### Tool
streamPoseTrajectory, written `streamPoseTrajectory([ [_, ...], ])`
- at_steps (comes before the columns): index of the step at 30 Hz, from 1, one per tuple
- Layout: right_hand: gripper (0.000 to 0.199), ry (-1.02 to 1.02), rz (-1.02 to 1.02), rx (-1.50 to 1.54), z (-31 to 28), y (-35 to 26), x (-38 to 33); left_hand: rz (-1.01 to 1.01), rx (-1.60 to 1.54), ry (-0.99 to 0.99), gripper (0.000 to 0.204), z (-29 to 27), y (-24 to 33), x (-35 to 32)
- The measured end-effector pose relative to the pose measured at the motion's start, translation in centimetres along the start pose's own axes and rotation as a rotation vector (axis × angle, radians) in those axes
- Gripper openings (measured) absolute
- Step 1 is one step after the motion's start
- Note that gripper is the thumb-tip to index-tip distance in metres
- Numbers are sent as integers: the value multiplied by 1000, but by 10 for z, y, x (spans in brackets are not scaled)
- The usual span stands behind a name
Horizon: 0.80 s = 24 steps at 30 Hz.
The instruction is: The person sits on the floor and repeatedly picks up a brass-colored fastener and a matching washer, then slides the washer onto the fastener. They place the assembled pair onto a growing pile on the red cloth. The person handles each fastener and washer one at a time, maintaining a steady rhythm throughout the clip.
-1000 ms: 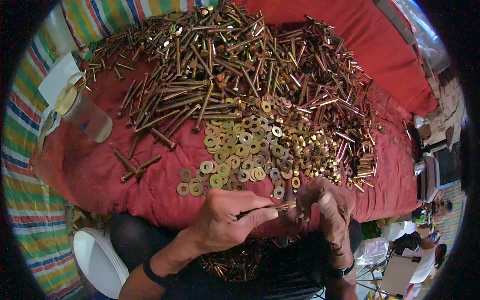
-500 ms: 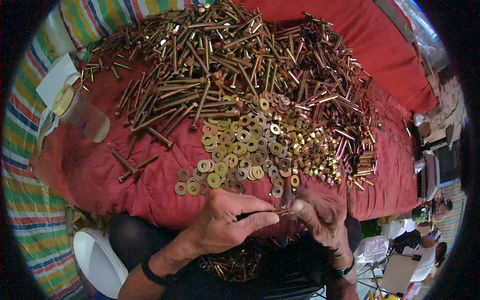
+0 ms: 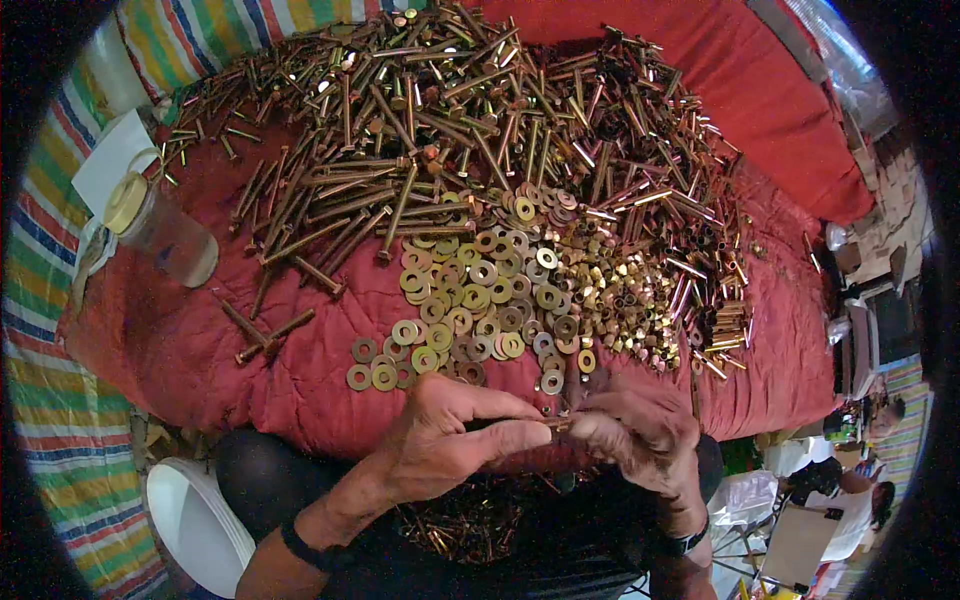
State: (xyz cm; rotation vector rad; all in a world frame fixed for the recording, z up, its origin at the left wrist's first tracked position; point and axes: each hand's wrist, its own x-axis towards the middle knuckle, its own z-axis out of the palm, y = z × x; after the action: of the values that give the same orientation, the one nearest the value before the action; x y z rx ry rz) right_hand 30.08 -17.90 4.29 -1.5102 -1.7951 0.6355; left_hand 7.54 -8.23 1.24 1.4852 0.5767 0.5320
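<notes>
My left hand (image 3: 450, 435) pinches a thin brass-coloured bolt (image 3: 557, 424) between thumb and forefinger, just past the near edge of the red padded cloth (image 3: 330, 390). Most of the bolt is hidden by the fingers. At its right end my right hand (image 3: 645, 430) closes its thumb and fingertips; it is blurred, and whatever small part it grips is covered. Beyond the hands lie flat washers (image 3: 480, 297), with a heap of small nuts (image 3: 620, 300) to their right. Behind them spreads a large pile of long bolts (image 3: 420, 100).
More metal pieces (image 3: 465, 520) lie low down between my legs. Two bolts (image 3: 265, 335) cross at the left of the cloth. A clear jar with a yellowish lid (image 3: 170, 240) leans at the far left. Near my left knee is a white plastic tub (image 3: 195, 510). Another person (image 3: 860, 510) is at the right.
My right hand's fingers have turned and drawn in around the bolt's end. The left hand keeps its pinch and has barely moved. The piles look the same.
</notes>
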Motion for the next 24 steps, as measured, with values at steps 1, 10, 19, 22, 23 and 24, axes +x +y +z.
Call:
streamPoseTrajectory([
  [1, 23, -33, 55, -6, -1, -1, -1, -9, -13, -13, 15, 1, 0, 0],
  [10, 38, 13, -144, 8, -5, -4, 9, -38, -56, 12, 14, 1, 0, 1],
  [19, 19, 23, 22, 75, 4, -15, 8, -335, -226, -61, 17, -2, 4, 2],
  [22, 18, 35, 160, 280, -5, -18, 7, -144, -64, -269, 12, -2, 8, 2],
  [23, 18, 122, 248, 242, -11, -16, 8, -5, 99, -223, 10, -4, 10, 2],
  [24, 16, 246, 393, 199, -14, -14, 10, 159, 251, -178, 10, -8, 11, 3],
])
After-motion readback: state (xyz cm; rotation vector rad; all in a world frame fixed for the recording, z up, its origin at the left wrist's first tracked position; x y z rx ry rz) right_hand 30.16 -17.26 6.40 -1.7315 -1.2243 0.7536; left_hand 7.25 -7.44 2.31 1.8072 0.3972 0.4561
